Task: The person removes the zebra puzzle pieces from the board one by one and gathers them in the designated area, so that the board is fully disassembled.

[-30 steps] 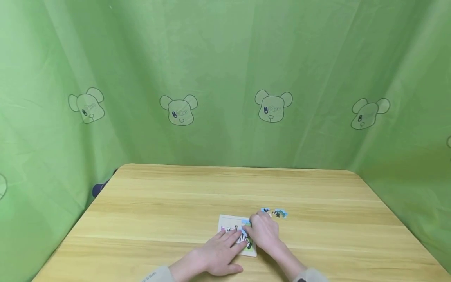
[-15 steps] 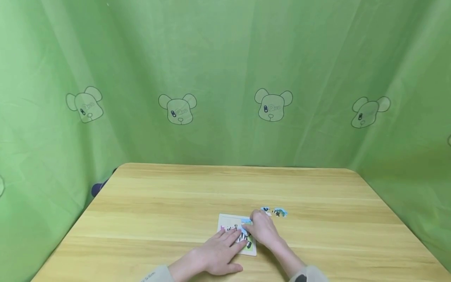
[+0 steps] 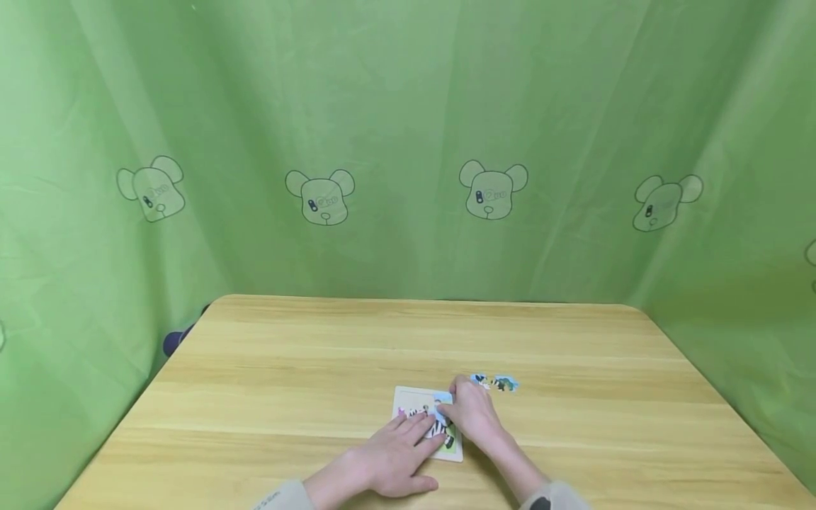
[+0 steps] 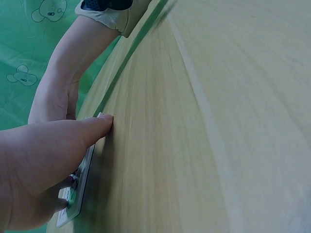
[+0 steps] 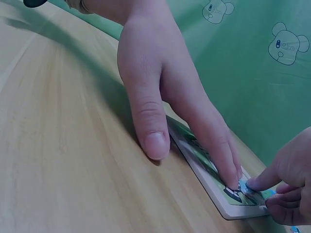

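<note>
A small square jigsaw puzzle board (image 3: pixel 404 398) with a pale frame lies near the front middle of the table, showing a zebra picture. My left hand (image 3: pixel 398 459) rests flat across its lower left part, fingers spread and straight, covering much of the picture. At the board's upper right, my right hand (image 3: pixel 474 412) has curled fingers and holds a light-blue puzzle piece (image 5: pixel 246 187) under its thumb, seen in the right wrist view. The curled right fingers sit by the frame edge and partly hide that corner. In the left wrist view, the left thumb (image 4: pixel 99 127) extends past the board's near edge.
Two loose puzzle pieces, one small blue-and-black piece (image 3: pixel 479 381) and one blue-green piece (image 3: pixel 506 384), lie just beyond the right hand. The wooden table (image 3: pixel 306 361) is bordered by a green curtain (image 3: pixel 408 106) printed with bear heads. Something dark purple (image 3: pixel 172 343) shows beyond the left table edge.
Both hands stay almost in place on the board. The right hand shifts very slightly at the upper right corner, and the whole view drifts a little.
</note>
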The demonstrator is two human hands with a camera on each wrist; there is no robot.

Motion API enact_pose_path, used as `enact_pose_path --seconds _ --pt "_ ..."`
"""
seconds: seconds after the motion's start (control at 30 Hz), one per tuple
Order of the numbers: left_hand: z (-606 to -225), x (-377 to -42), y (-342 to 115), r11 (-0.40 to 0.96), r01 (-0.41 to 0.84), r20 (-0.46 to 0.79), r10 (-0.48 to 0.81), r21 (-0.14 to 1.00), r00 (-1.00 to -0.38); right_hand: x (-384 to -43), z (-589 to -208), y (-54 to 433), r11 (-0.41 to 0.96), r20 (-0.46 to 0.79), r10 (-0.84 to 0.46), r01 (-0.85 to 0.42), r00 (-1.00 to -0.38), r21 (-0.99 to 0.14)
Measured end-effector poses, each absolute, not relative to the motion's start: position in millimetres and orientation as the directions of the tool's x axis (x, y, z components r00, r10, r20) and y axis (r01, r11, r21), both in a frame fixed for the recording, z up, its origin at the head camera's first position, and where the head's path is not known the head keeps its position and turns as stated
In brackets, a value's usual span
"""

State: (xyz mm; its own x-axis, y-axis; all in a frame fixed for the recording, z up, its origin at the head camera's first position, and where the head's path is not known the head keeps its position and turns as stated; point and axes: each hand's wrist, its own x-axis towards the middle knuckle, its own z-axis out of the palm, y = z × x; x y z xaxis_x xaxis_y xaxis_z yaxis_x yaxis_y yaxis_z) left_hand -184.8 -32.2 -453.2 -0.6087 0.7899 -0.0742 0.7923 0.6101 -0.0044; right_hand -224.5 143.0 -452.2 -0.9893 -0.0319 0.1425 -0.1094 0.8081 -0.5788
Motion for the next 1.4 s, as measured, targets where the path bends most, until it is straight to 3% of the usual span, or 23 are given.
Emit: enact_pose_path --seconds 0.3,0.53,0.67,1.1,1.4 --pt "-453.7 -183.7 -31.2 0.62 0.784 -0.068 0.782 -0.019 -0.62 -227.5 -455.9 155.8 0.73 0.215 -0.142 -0.249 -0.966 -0.636" --pt "-453.1 -182.9 -31.7 0.619 0.785 -0.08 0.782 -0.008 -0.617 -230.6 -455.5 178.2 0.574 0.129 -0.076 -0.149 -0.989 -0.805" --pt "-452.8 -181.5 -31.4 0.626 0.78 -0.089 0.777 0.0 -0.623 -231.4 -452.6 198.3 0.519 0.09 -0.053 -0.104 -0.995 -0.848" --pt "-454.1 -180.8 -32.3 0.618 0.786 -0.066 0.784 -0.008 -0.618 -241.0 -451.1 289.0 0.446 0.021 -0.003 -0.02 -1.0 -0.895" --pt "-456.5 -177.4 -40.8 0.633 0.774 -0.059 0.774 0.014 -0.631 -249.9 -455.3 317.2 0.578 -0.024 0.042 0.044 -0.999 -0.815"
